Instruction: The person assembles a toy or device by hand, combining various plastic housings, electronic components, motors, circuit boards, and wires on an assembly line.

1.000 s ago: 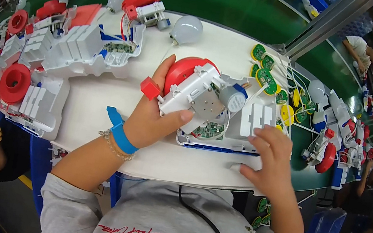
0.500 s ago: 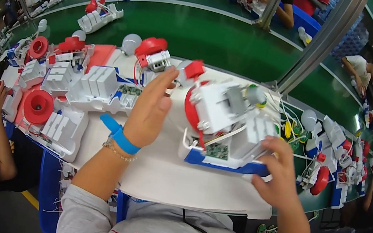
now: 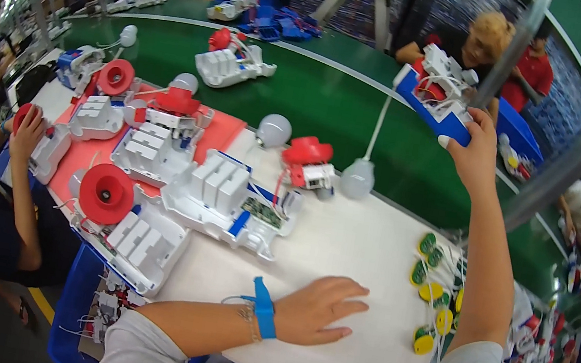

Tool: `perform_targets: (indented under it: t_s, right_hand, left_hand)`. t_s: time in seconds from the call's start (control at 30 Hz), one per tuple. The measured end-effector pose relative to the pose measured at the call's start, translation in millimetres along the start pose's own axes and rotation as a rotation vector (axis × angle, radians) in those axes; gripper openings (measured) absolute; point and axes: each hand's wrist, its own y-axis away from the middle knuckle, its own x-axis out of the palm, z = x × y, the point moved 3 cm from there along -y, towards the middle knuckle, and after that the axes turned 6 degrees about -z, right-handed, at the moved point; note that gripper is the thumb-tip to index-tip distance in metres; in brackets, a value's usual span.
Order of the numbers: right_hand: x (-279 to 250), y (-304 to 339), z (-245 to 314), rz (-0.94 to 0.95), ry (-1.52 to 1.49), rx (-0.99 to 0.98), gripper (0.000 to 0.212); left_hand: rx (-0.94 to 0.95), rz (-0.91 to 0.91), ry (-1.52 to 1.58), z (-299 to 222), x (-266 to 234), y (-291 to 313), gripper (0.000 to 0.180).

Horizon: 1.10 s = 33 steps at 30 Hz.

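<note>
My right hand (image 3: 477, 147), arm stretched out far to the right, grips a white-and-blue plastic housing (image 3: 427, 100) by its near end. The housing is raised over the green belt and has white and red parts in it. A white cord runs from a bulb (image 3: 357, 180) at the worktop's far edge up toward it. My left hand (image 3: 319, 311) is held flat above the white worktop (image 3: 364, 248), fingers apart, with nothing in it. To its upper left lies an opened white housing (image 3: 218, 200) with a circuit board; behind that sit a red-and-white unit (image 3: 309, 163) and another bulb (image 3: 273, 131).
More opened housings with red cones (image 3: 106, 194) crowd the left, beside a co-worker's hand (image 3: 26, 130). Wired green and yellow discs (image 3: 431, 297) lie at the right. One housing (image 3: 233, 64) rests on the green belt (image 3: 305, 92). A metal post (image 3: 563, 158) stands at the right.
My right hand has carried the housing from the worktop up and away, over the belt. My left hand has lowered toward the near worktop. The view has turned.
</note>
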Motion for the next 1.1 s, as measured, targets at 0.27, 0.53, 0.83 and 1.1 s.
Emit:
perform_targets:
  t_s: [0.27, 0.53, 0.83, 1.1]
  right_hand:
    - [118, -30, -14, -0.181, 0.163, 0.065, 0.036]
    - [173, 56, -19, 0.092, 0.197, 0.154, 0.036]
    - [113, 48, 76, -0.006, -0.32, -0.203, 0.034]
    - [36, 168, 225, 0.6, -0.514, -0.49, 0.038]
  left_hand:
    - [-0.077, -0.029, 0.003, 8, -5, 8, 0.037]
    - [-0.112, -0.001, -0.006, 12, -1, 9, 0.035]
    - [0.02, 0.059, 0.087, 6, 9, 10, 0.029]
    - [0.211, 0.357, 0.162, -22, 32, 25, 0.015]
